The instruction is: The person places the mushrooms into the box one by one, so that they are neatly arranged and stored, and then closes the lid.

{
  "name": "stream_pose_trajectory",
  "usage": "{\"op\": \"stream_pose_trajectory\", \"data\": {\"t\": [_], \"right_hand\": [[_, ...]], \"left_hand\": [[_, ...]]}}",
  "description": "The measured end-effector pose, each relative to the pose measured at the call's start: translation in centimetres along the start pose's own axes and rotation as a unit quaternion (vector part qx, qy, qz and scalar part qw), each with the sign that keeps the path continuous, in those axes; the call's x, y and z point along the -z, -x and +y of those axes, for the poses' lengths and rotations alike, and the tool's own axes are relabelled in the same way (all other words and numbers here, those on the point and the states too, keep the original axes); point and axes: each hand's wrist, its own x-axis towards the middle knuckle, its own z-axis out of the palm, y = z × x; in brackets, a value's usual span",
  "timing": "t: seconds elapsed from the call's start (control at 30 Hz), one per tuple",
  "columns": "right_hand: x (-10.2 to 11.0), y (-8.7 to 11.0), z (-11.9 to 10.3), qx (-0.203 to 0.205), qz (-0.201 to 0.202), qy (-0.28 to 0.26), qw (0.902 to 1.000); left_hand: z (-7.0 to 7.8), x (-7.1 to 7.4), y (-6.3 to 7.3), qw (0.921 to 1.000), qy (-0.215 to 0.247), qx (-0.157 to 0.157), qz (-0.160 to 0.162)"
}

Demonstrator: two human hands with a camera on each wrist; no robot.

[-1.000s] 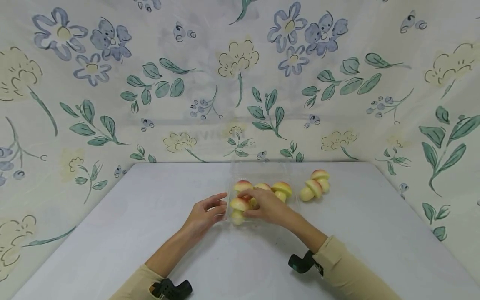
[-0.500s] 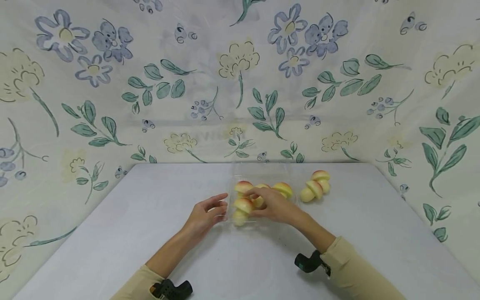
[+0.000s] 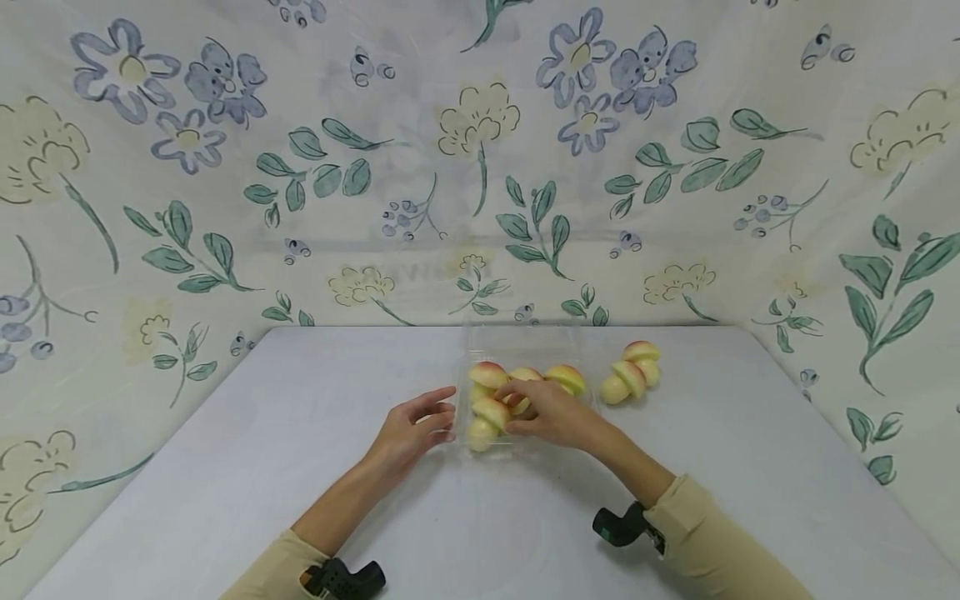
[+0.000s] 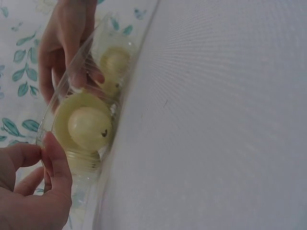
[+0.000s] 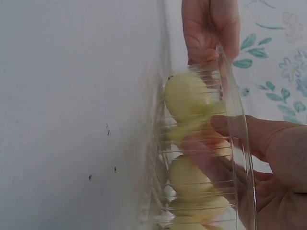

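Observation:
A clear plastic clamshell box [image 3: 465, 358] stands with its lid raised at the back, holding several yellow toy mushrooms with red-tinged caps. My right hand [image 3: 555, 415] reaches in over the front right and grips the front-left toy mushroom [image 3: 482, 433] by its cap, which leans to the right. In the right wrist view, the thumb presses the cap [image 5: 206, 122] while a finger lies behind the box wall. At the box's left side is my left hand [image 3: 408, 433]; the left wrist view shows its thumb and fingers [image 4: 57, 163] pinching the rim. Other mushrooms are partly hidden behind my right hand.
Two more toy mushrooms [image 3: 630, 375] lie on the white table [image 3: 337, 367] just right of the box. A flower-patterned cloth [image 3: 420, 192] hangs behind the table. Black wrist cameras [image 3: 622, 525] sit at both sleeves.
My right hand has shifted slightly to the right, and the front-left toy mushroom has moved right and tilted with it. My left hand stays at the box's left side.

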Motion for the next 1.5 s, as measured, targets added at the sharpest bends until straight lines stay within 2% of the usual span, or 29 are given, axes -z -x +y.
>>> {"op": "stream_pose_trajectory", "data": {"t": [0.17, 0.4, 0.47, 0.6, 0.77, 0.93, 1.13, 1.5], "right_hand": [[0.4, 0.3, 0.4, -0.003, -0.002, -0.005, 1.0], [1.8, 1.2, 0.6, 0.023, 0.015, -0.011, 0.9996], [2.3, 1.4, 0.7, 0.02, 0.018, -0.011, 0.9996], [3.5, 2.3, 1.0, 0.004, 0.026, -0.005, 0.9996], [5.0, 3.6, 1.8, -0.018, 0.058, 0.024, 0.9979], [6.6, 5.0, 2.8, -0.059, 0.085, 0.046, 0.9936], [8.0, 6.2, 4.0, -0.078, 0.114, 0.074, 0.9877], [8.7, 6.7, 5.2, -0.142, 0.112, 0.087, 0.9797]], "left_hand": [[0.0, 0.0, -0.1, 1.0, -0.001, -0.001, 0.003], [-0.1, 0.0, -0.2, 1.0, -0.005, 0.0, 0.006], [-0.1, 0.0, -0.2, 1.0, -0.004, 0.001, 0.007], [-0.1, 0.0, -0.2, 1.0, -0.004, 0.005, 0.007], [-0.2, -0.1, -0.2, 0.9999, -0.003, 0.009, 0.01], [-0.2, -0.1, -0.2, 0.9999, -0.004, 0.007, 0.007], [0.1, 0.0, 0.0, 1.0, 0.0, 0.001, -0.003], [0.2, -0.1, 0.1, 1.0, 0.003, 0.002, -0.002]]}}
